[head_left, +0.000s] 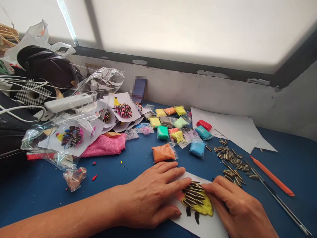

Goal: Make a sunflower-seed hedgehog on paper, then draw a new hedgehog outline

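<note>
A white paper sheet (210, 229) lies on the table in front of me. On it is a flattened yellow clay shape (207, 207) with black clay feet (196, 217) and a pinkish part at its left. Rows of striped sunflower seeds (193, 195) stick in the yellow clay. My left hand (158, 191) rests flat on the sheet, fingers stretched out, its index fingertip at the seeds' upper left edge. My right hand (237, 205) is closed in a pinch at the clay's upper right edge; anything between its fingertips is hidden.
Loose sunflower seeds (231, 158), an orange tool (272, 176) and a pen (279, 198) lie right. Wrapped clay blocks (163, 152) spread beyond my hands, near blank paper (230, 127). Left are finished seed pictures (123, 109), a pink cloth (105, 145) and plastic wrap (55, 145).
</note>
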The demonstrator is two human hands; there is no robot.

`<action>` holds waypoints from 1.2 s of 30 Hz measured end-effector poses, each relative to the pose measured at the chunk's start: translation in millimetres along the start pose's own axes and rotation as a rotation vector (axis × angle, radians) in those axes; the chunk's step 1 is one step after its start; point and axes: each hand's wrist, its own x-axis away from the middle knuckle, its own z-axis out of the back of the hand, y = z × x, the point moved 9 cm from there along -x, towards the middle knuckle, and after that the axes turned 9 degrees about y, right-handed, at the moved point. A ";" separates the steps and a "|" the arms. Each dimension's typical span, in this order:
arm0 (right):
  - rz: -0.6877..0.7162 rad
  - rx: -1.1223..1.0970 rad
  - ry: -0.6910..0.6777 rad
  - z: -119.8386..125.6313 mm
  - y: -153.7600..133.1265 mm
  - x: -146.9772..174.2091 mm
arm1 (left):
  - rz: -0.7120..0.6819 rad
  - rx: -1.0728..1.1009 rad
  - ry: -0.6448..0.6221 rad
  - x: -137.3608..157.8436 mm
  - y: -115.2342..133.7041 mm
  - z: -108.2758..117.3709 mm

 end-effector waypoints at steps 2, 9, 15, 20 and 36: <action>0.017 0.031 -0.013 -0.2 -1.1 1.1 | 0.005 -0.010 -0.013 0.0 -0.6 -0.9; 0.063 0.153 0.014 8.5 0.8 0.9 | 0.000 -0.004 -0.001 -0.2 -1.3 -0.8; 0.066 0.416 0.071 13.0 20.8 5.0 | -0.007 0.015 0.011 1.4 -0.6 0.5; 0.060 0.613 0.067 11.9 33.2 6.8 | -0.005 0.010 0.011 1.2 -1.3 0.8; -0.039 0.375 0.123 27.0 41.2 -5.2 | -0.010 0.022 0.030 1.0 -0.6 2.5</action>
